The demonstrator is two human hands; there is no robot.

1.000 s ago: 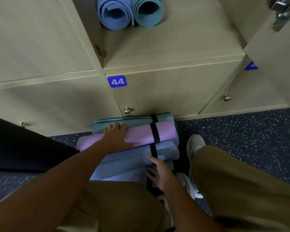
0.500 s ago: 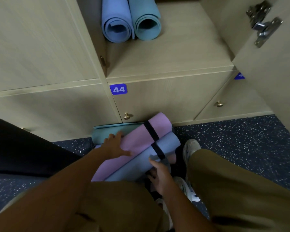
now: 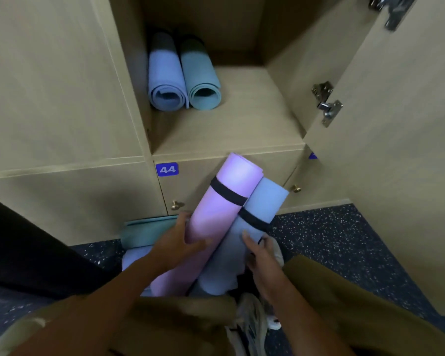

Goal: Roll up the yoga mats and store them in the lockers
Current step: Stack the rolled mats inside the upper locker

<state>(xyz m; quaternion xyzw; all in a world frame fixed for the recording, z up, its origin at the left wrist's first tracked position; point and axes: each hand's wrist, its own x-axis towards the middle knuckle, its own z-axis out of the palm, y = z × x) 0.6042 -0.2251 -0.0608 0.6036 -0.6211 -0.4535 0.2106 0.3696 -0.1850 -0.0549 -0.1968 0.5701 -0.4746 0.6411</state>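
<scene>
Two rolled mats, one pink mat (image 3: 216,214) and one blue mat (image 3: 257,222), are held side by side and touching, tilted with their far ends raised toward the open locker (image 3: 229,129). One black strap (image 3: 228,192) bands the pink roll and a second black strap (image 3: 252,219) bands the blue roll. Left hand (image 3: 175,242): fingers and thumb curled around the left side of the pink mat. Right hand (image 3: 257,253): thumb pressed on the blue mat, fingers wrapped beneath it, largely hidden. Two further rolls lie inside the locker at its far left, a light blue stored mat (image 3: 166,80) touching a teal stored mat (image 3: 203,80), open ends facing near. Two more mats rest on the speckled floor (image 3: 332,240) to the left of the hands: a teal floor mat (image 3: 147,229) against the locker base, and a pale blue floor mat (image 3: 132,258) just nearer. One blue label (image 3: 167,169) reads "44"; a second blue label to the right is mostly hidden. Two brass knobs (image 3: 174,204) are visible on the lower doors. One open door (image 3: 396,150) at right carries two metal hinges (image 3: 326,102).
</scene>
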